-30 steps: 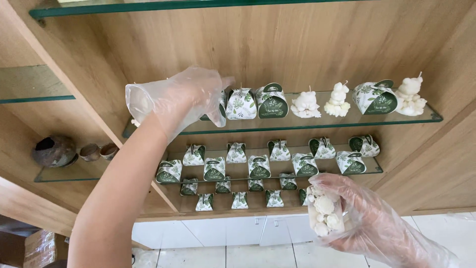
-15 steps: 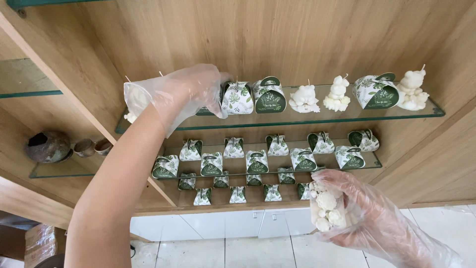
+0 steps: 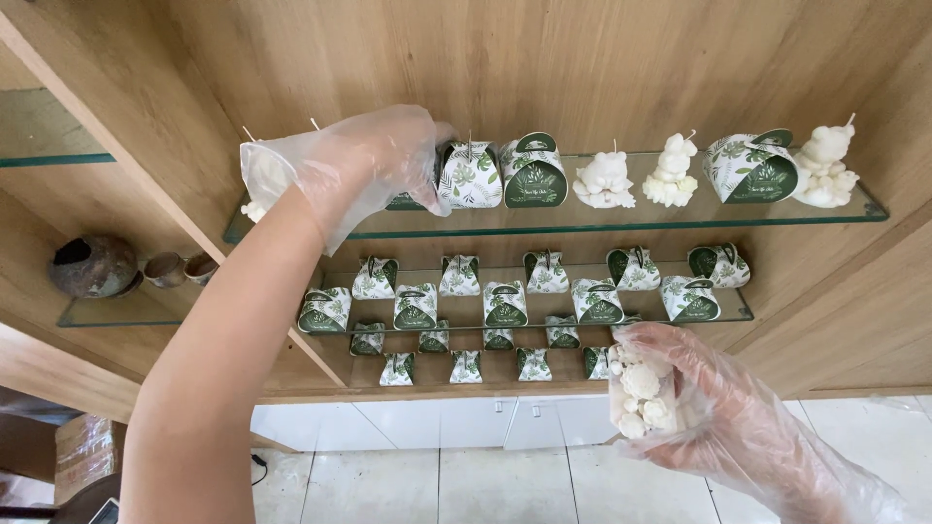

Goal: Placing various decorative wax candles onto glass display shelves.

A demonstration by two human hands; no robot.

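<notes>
Nearest, the gloved right hand (image 3: 699, 398) cradles a white sculpted candle (image 3: 641, 388), fingers curled around it. Farther up, the gloved left hand (image 3: 374, 160) closes on a leaf-printed gift box (image 3: 471, 177) just right of its fingertips, on the top glass shelf (image 3: 602, 225).

The left hand (image 3: 374, 160) in a clear glove covers most of a small green gift box (image 3: 413, 199) on the top glass shelf (image 3: 621, 228). The right hand (image 3: 709, 398) is cut off at the lower edge. The gift boxes on the lowest shelf (image 3: 466, 367) are too small to tell in detail.
</notes>
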